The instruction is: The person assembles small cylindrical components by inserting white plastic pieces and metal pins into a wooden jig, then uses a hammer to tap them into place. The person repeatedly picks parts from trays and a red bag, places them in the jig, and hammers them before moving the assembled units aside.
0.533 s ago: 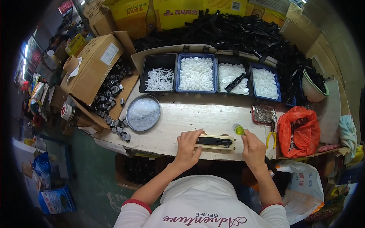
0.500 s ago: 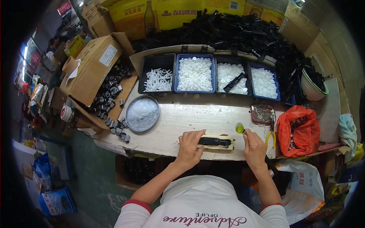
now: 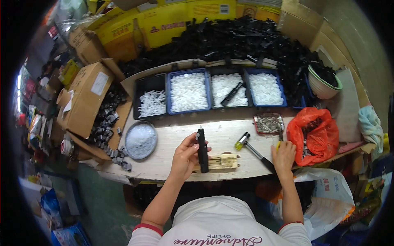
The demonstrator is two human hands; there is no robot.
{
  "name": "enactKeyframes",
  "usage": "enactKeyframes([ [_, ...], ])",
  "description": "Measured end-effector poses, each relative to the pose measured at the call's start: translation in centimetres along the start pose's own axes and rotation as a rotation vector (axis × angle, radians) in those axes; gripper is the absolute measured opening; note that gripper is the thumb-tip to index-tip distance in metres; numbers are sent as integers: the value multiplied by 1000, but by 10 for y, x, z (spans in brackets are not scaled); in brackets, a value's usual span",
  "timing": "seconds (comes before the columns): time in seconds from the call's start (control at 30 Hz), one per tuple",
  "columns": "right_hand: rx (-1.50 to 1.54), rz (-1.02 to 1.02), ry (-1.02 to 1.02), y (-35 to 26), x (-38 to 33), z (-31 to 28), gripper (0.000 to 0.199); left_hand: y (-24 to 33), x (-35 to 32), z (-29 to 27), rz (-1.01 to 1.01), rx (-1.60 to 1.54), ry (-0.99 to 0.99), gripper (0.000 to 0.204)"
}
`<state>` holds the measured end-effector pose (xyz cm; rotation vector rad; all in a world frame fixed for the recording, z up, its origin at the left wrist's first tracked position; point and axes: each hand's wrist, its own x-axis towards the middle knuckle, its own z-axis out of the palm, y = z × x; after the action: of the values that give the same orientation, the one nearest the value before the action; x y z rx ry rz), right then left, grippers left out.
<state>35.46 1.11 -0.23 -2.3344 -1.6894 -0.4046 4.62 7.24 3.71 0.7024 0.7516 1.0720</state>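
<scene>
My left hand (image 3: 186, 157) is closed round a long black plastic part (image 3: 202, 152), held upright with a small pale tip at its top. Just behind and to its right lies a wooden jig (image 3: 225, 162) with a slot along its top. My right hand (image 3: 284, 159) is closed at the pliers (image 3: 278, 145), whose yellow handles are mostly hidden under the fingers. Between the hands a small mallet (image 3: 254, 151) rests on the table, its head black and clear yellow, its black grip end pointing toward my right wrist.
Four bins of white plastic pieces (image 3: 188, 91) stand along the back, a black part (image 3: 232, 94) across one. A round metal dish (image 3: 140, 140) and a carton (image 3: 84, 100) are left. Right are a tray of metal pins (image 3: 269, 123) and a red bag (image 3: 328, 137). Black parts (image 3: 230, 39) pile behind.
My left hand has lifted the black part out of the wooden jig and turned it upright. My right hand has let go of the mallet and moved right to the pliers.
</scene>
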Motion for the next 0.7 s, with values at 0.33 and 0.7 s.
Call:
enactKeyframes([
  [0.33, 701, 5, -78, -21, 2, -33, 13, 0, -16, -6, -123, 32, 13, 31],
  [0.7, 957, -531, -442, -118, -26, -62, 20, -9, -44, 1, 89, 529, 20, 25],
])
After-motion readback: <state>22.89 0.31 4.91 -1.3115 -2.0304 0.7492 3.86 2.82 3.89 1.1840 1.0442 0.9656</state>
